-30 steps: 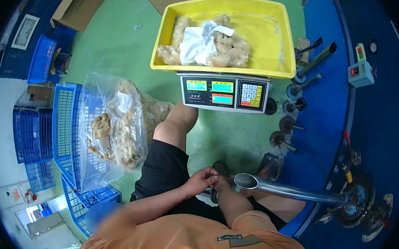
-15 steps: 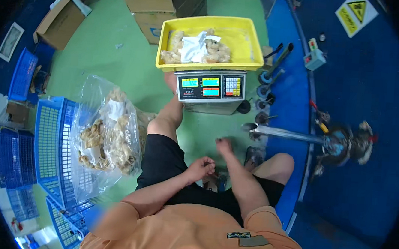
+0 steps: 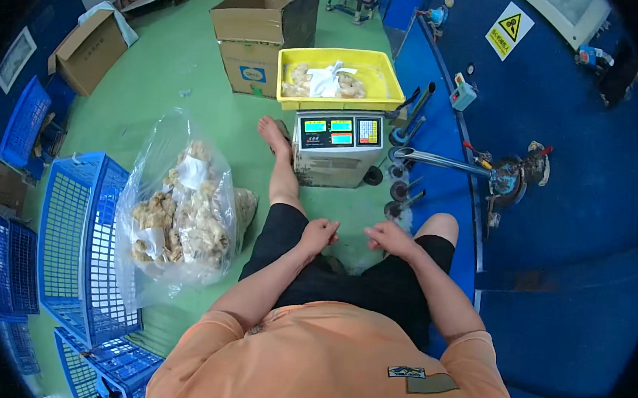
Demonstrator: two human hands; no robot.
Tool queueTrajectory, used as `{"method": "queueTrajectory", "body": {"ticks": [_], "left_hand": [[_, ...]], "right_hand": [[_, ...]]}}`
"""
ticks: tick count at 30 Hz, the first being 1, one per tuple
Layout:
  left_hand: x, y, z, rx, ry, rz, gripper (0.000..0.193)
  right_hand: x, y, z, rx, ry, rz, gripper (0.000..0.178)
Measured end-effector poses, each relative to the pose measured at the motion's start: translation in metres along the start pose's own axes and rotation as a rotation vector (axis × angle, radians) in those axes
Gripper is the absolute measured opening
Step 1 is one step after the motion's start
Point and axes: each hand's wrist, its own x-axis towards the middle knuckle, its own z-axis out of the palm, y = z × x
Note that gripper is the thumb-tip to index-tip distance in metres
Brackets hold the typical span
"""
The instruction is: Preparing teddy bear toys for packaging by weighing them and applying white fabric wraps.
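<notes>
Hands [image 3: 353, 237] now apart, lap-level, empty.

An open brown cardboard box [image 3: 260, 36] with a small blue label [image 3: 253, 74] is seen on the green floor behind the scale. A second open box [image 3: 89, 50] lies far left. The scale's front panel [image 3: 341, 132] carries three coloured screens. A yellow triangular warning sign [image 3: 509, 27] is fixed to the blue wall. A clear plastic bag [image 3: 177, 211] stands beside the blue crate.

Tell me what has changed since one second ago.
The camera tilted up, so the yellow tray and scale look farther. Left hand and right hand, together before, now sit apart above the lap. The clear bag stays in the blue crate.
</notes>
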Motion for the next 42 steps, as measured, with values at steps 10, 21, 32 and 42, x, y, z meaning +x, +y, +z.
{"method": "queueTrajectory", "body": {"ticks": [10, 21, 32, 42], "left_hand": [[0.015, 0.057, -0.029, 0.475, 0.324, 0.512, 0.008], [0.066, 0.214, -0.058, 0.465, 0.354, 0.696, 0.017], [0.167, 0.325, -0.016, 1.106, 0.29, 0.727, 0.02], [0.241, 0.337, -0.008, 1.536, 0.341, 0.772, 0.022]], "right_hand": [[-0.016, -0.036, 0.012, 0.419, 0.126, -0.093, 0.021], [0.048, 0.033, 0.035, 0.188, 0.092, -0.132, 0.022], [0.028, -0.034, -0.016, 0.038, -0.004, -0.152, 0.024], [0.047, -0.017, -0.022, 0.04, 0.005, -0.166, 0.027]]}}
